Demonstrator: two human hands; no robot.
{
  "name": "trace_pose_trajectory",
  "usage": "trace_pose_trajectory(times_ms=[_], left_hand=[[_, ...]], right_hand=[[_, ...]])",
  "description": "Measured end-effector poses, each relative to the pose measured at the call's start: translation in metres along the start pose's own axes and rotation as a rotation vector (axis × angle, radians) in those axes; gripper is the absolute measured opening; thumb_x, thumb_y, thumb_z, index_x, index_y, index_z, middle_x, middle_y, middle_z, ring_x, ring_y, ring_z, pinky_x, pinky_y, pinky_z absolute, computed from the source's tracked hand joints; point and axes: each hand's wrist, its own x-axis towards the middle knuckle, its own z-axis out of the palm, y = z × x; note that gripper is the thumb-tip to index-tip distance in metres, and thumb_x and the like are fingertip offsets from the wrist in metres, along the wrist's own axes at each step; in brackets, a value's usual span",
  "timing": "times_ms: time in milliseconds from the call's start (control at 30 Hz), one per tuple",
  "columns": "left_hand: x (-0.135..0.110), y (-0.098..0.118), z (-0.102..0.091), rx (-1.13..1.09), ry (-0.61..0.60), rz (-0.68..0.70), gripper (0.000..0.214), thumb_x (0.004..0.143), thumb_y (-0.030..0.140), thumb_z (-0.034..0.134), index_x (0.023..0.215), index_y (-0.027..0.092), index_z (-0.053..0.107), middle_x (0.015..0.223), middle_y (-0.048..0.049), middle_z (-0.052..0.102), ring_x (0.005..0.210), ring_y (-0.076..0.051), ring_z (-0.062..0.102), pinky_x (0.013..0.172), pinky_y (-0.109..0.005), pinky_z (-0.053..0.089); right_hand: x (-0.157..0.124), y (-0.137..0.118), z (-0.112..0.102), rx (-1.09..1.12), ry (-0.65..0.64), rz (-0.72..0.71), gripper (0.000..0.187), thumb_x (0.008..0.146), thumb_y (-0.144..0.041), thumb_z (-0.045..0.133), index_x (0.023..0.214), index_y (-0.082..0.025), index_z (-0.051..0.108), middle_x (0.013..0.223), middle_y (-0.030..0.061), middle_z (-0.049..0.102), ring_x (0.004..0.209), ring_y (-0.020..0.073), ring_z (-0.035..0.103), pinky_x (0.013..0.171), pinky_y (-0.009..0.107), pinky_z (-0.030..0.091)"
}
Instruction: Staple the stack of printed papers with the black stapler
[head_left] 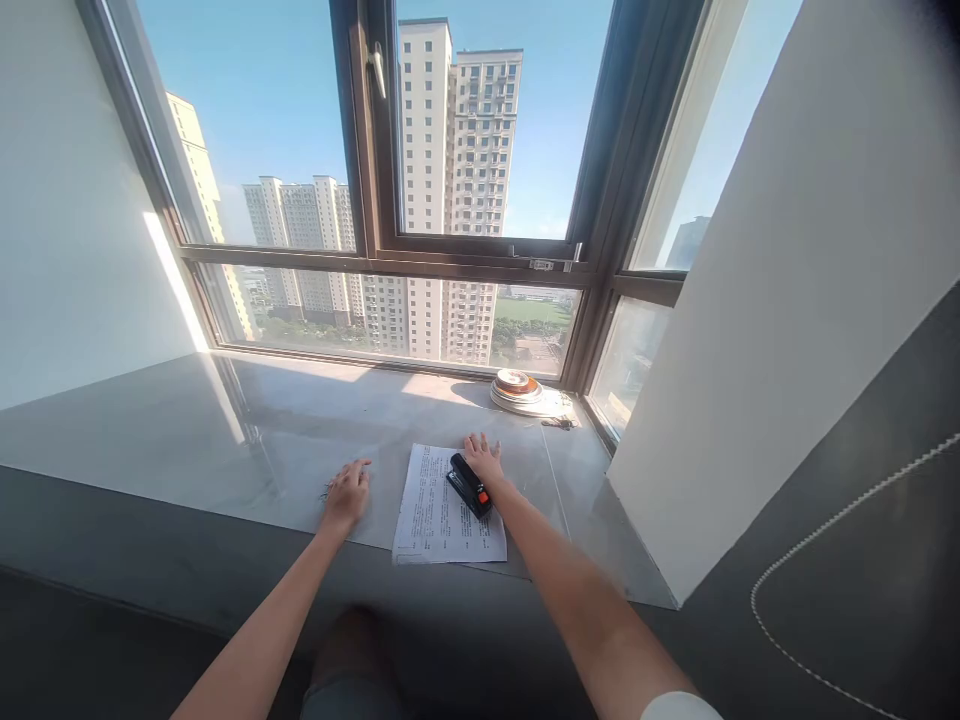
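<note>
A black stapler (pixel 470 487) with an orange-red patch at its near end lies slanted on printed white paper (pixel 422 515). The paper rests on the grey window sill, its near edge reaching past the sill's front edge. My right hand (pixel 484 460) is at the paper's far right corner, fingers spread, right beside the stapler and not wrapped round it. To the left of the paper, my left hand (pixel 349 493) rests on the bare sill with its fingers loosely apart. Small dark thin marks show at its left side; I cannot make out what they are.
Stacked round dishes or coils (pixel 517 388), white and orange-brown, stand by the window at the back right, with a small dark item (pixel 559 423) beside them. A white wall corner (pixel 675 500) bounds the sill (pixel 247 450) on the right. A beaded cord (pixel 757 590) hangs there.
</note>
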Motion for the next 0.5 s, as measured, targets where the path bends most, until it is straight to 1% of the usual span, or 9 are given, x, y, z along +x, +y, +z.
trace_pose_trajectory(times_ms=[67,133,233,300,367,433,500], left_hand=[[-0.001,0.003,-0.005,-0.030,-0.011,-0.025,0.041,0.104,0.025,0.032,0.131,0.024,0.063,0.141,-0.0096,0.063,0.131,-0.028,0.058,0.109,-0.044,0.045],[-0.002,0.005,-0.006,-0.037,-0.024,-0.035,0.042,0.105,0.027,0.030,0.131,0.023,0.063,0.142,-0.0098,0.063,0.131,-0.028,0.057,0.108,-0.043,0.045],[-0.002,0.003,-0.004,-0.015,-0.031,-0.017,0.041,0.105,0.026,0.030,0.130,0.021,0.063,0.140,-0.0110,0.063,0.130,-0.028,0.058,0.108,-0.043,0.044],[-0.001,0.000,0.000,0.014,-0.022,0.006,0.041,0.105,0.025,0.030,0.129,0.020,0.062,0.138,-0.0121,0.064,0.128,-0.029,0.058,0.109,-0.044,0.044],[0.000,-0.002,0.004,0.055,-0.007,0.029,0.040,0.105,0.025,0.031,0.128,0.020,0.063,0.137,-0.0129,0.063,0.126,-0.030,0.059,0.108,-0.045,0.044],[0.000,-0.002,0.008,0.100,0.007,0.058,0.038,0.104,0.025,0.032,0.124,0.021,0.065,0.137,-0.0131,0.063,0.125,-0.030,0.059,0.109,-0.045,0.043],[-0.001,0.000,0.011,0.136,0.016,0.082,0.036,0.104,0.024,0.034,0.120,0.023,0.066,0.136,-0.0131,0.062,0.124,-0.030,0.059,0.110,-0.045,0.041]], right_hand=[[0.009,-0.020,0.000,0.035,-0.031,-0.050,0.058,0.110,-0.038,0.016,0.166,-0.024,0.022,0.174,0.0130,0.013,0.161,0.0371,0.003,0.119,0.077,0.005],[0.016,-0.035,0.001,0.066,-0.059,-0.073,0.059,0.110,-0.040,0.012,0.166,-0.025,0.019,0.175,0.0110,0.010,0.161,0.0371,0.001,0.118,0.078,0.003],[0.018,-0.043,0.004,0.078,-0.039,-0.080,0.061,0.110,-0.043,0.013,0.167,-0.023,0.013,0.175,0.0098,0.005,0.161,0.0358,-0.001,0.119,0.078,0.002],[0.013,-0.040,0.007,0.065,0.001,-0.067,0.063,0.109,-0.045,0.014,0.168,-0.021,0.009,0.175,0.0102,0.002,0.161,0.0340,-0.004,0.120,0.076,0.001],[0.004,-0.031,0.008,0.047,0.026,-0.036,0.064,0.109,-0.043,0.015,0.168,-0.020,0.007,0.175,0.0120,0.002,0.161,0.0331,-0.004,0.120,0.075,0.001],[-0.008,-0.015,0.007,0.024,0.042,-0.006,0.063,0.109,-0.041,0.017,0.168,-0.019,0.011,0.174,0.0148,0.007,0.161,0.0341,0.000,0.119,0.076,0.002],[-0.022,0.005,0.005,-0.011,0.064,0.002,0.062,0.109,-0.040,0.020,0.167,-0.018,0.018,0.173,0.0173,0.013,0.161,0.0345,0.004,0.119,0.077,0.002]])
